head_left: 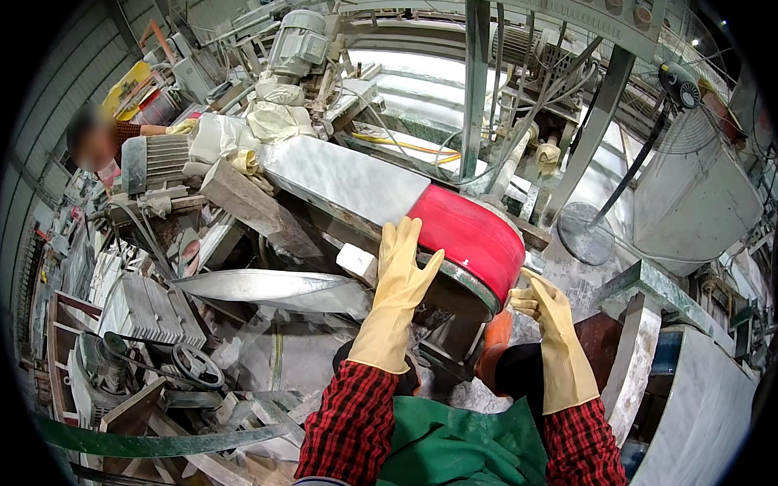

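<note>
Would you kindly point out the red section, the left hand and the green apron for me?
Red section (470, 233), head view: middle of its red surface.
Left hand (395, 279), head view: middle of the pale yellow glove.
Green apron (460, 451), head view: middle of the visible cloth.

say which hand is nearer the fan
Right: the right hand is below-left of the fan in view; the left hand is farther left, across the red cover.

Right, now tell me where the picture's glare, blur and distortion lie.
Head view: straight edges bend toward the dark rim; head view: the white strips in the background look washed out; head view: a co-worker's head is blurred, while the left hand, right hand and red curved band look fairly crisp.
</note>
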{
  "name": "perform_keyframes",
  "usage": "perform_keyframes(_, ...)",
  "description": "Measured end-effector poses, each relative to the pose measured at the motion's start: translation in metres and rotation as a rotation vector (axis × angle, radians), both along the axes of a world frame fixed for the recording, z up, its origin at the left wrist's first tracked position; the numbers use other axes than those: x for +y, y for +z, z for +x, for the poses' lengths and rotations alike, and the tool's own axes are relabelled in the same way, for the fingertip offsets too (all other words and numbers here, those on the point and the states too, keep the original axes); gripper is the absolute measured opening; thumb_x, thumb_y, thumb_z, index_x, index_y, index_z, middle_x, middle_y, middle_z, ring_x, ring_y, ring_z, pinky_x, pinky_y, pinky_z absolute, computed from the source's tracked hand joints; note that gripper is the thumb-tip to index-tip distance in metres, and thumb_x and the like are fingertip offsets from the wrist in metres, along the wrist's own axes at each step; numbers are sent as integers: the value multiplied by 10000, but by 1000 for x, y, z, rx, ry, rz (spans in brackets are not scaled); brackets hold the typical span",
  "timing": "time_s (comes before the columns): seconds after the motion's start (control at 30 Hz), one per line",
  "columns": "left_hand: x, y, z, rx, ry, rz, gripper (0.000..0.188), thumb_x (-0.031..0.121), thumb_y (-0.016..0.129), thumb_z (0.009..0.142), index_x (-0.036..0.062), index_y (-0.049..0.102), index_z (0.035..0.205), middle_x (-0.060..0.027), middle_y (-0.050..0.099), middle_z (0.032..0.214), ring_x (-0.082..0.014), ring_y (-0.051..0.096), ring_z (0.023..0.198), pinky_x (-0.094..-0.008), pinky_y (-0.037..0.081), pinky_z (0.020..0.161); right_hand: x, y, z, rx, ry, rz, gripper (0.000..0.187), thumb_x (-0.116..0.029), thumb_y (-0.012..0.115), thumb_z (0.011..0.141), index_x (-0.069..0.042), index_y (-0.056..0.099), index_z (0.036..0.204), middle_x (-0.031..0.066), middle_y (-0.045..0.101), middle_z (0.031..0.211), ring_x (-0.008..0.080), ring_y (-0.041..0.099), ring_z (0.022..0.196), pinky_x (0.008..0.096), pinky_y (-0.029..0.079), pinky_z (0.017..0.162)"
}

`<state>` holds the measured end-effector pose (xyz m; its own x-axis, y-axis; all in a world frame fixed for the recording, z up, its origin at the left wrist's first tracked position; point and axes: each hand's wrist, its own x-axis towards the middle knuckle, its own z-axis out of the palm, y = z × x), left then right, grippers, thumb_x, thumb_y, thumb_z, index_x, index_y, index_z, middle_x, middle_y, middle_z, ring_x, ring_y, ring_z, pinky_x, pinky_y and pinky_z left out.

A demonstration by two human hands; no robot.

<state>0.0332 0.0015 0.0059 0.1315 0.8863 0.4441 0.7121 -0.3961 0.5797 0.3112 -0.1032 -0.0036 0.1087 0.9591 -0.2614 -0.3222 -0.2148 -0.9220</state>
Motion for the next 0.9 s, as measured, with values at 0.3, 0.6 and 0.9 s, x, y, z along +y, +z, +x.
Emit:
perform_keyframes(0.3,-1,4,-1,-35,-21,-108,713,248,783,813,34,492,1428,-227,412,1519,-406,288,1439,-431,283,1180,0,-3,2,0,7,1,485,-306,581,1020,-7,527,1398,157,729,1028,189,722,851,296,587,790)
perform_keyframes(0.6,-1,-3,0,-59,-19,-101,717,213,780,823,57,472,1451,-228,371,1549,-396,250,1468,-425,267,1189,0,-2,1,-1,-5,-1,491,-315,587,1014,-9,534,1393,152,731,1015,185,723,836,287,581,789)
perform_keyframes(0.9,-1,-4,-1,-29,-9,-118,721,249,763,842,73,456,1469,-190,359,1569,-394,202,1491,-430,240,1206,0,0,0,-2,-12,4,463,-297,578,1021,-11,543,1383,155,732,1007,184,721,832,292,587,780)
